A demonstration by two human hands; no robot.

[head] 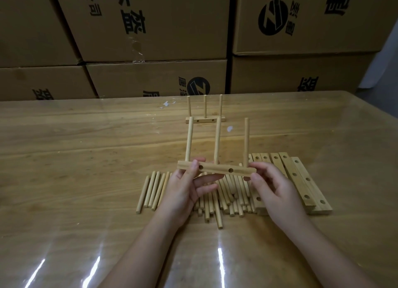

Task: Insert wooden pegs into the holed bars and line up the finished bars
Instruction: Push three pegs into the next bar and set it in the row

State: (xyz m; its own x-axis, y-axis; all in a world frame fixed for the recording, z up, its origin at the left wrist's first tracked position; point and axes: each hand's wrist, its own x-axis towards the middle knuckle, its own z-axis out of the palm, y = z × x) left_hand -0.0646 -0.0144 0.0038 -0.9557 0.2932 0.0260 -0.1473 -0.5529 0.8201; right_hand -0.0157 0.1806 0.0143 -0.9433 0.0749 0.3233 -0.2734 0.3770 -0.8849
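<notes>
A wide wooden surface point(86, 147) lies under a clear glossy cover that throws back streaks of white light near its front edge. Behind it, brown cardboard boxes point(150, 22) are stacked, printed with black characters and round logos. White scraps point(167, 104) lie near the far edge. A pale strip of wall point(387, 57) shows at far right.

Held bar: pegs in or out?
In. Three pegs stand upright from the held bar; left hand and right hand pinch its ends. Side holes empty.
</notes>
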